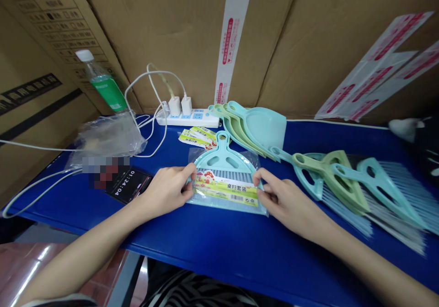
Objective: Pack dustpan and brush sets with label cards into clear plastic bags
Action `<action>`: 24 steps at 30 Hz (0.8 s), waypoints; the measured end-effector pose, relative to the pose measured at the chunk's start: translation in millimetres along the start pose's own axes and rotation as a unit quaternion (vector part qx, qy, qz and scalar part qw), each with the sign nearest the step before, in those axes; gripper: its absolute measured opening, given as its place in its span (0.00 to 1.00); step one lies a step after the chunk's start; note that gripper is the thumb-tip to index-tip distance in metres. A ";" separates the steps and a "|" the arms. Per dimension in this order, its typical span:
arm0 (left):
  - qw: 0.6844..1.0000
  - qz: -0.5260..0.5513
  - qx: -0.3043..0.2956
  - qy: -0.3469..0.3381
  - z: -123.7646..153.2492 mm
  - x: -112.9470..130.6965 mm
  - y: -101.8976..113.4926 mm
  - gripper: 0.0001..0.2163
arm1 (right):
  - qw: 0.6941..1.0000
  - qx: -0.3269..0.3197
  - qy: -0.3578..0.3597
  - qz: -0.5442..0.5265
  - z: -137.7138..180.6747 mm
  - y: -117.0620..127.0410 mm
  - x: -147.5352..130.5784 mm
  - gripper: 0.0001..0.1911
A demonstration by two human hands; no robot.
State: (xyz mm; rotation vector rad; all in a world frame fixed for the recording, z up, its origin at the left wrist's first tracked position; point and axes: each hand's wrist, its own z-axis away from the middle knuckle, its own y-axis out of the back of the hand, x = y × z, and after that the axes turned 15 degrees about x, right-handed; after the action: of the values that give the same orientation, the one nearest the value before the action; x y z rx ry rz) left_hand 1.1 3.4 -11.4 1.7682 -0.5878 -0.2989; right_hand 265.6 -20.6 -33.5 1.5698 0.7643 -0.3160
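A light blue dustpan-and-brush set (224, 170) in a clear plastic bag lies on the blue table (219, 247) in front of me, a yellow-green label card across its front. My left hand (169, 189) pinches the bag's left edge. On the right edge, my right hand (283, 199) pinches it with thumb and fingers. Both hands are closed on the packet and hold it flat on the table.
Stacked blue and green dustpans (255, 126) lean behind the packet. Several loose brushes (346, 183) lie fanned to the right. Label cards (199, 137), a power strip (192, 117) with chargers, a phone (128, 184), crumpled plastic bags (108, 138) and a bottle (103, 83) sit left. Cardboard boxes wall the back.
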 end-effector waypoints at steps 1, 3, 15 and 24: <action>1.000 -0.002 0.000 -0.002 0.5 0.3 -0.2 0.05 | 1.000 -0.004 -0.001 0.007 0.2 0.3 -0.2 0.06; 1.000 -0.006 -0.001 -0.009 1.3 1.2 -0.3 0.05 | 0.999 -0.014 -0.002 0.036 0.8 1.4 -1.8 0.07; 0.983 -0.076 0.114 -0.125 7.4 4.3 -2.4 0.05 | 0.960 0.052 0.121 0.247 11.1 3.0 -6.2 0.04; 0.955 0.015 0.082 -0.284 11.3 20.3 -8.4 0.16 | 0.917 0.149 0.326 0.176 14.9 -4.3 -19.0 0.12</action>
State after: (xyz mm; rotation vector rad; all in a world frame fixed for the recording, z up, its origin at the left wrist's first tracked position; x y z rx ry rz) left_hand 14.6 -15.2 -20.5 1.8292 -1.0725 -0.7702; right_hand 252.3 -40.3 -27.6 2.0996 0.9408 0.4017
